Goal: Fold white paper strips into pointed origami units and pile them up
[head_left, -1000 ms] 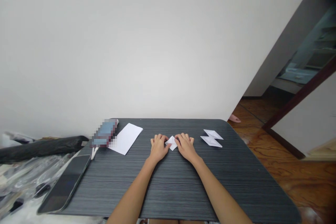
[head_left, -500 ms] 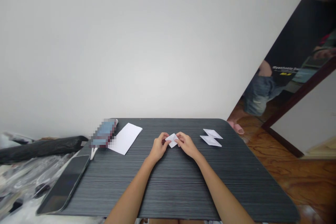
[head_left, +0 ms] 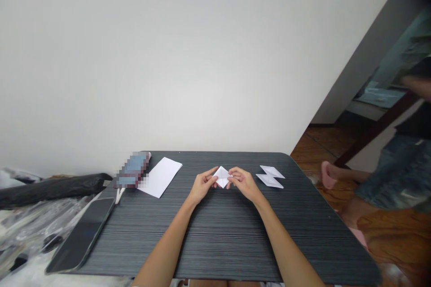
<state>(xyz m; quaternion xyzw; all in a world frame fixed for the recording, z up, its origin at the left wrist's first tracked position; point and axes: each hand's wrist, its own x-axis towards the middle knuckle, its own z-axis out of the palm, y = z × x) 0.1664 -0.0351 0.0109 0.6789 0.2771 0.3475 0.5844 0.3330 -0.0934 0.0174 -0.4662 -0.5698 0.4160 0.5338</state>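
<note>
Between my hands is a small white folded paper (head_left: 222, 176), diamond-shaped with crease lines across its face. My left hand (head_left: 202, 185) pinches its left corner between thumb and fingers. On the other side, my right hand (head_left: 244, 184) grips the right corner the same way, thumb at the near face. The paper's far and near points stay uncovered. To the right of my right hand lie two folded white paper pieces (head_left: 270, 181), slanted and touching or nearly touching each other.
White paper sheets (head_left: 161, 178) lie left on the dark table (head_left: 232, 242), beside a pixelated blurred item (head_left: 133, 170). A black phone (head_left: 82, 235) rests at the left edge. Plastic-wrapped things (head_left: 30, 233) lie beyond it. At right, a person in denim shorts (head_left: 387, 175) stands on the wooden floor.
The diamond paper is opened a little wider, and my hands have shifted slightly apart at its corners. The other person has moved from the doorway nearer to the table's right side.
</note>
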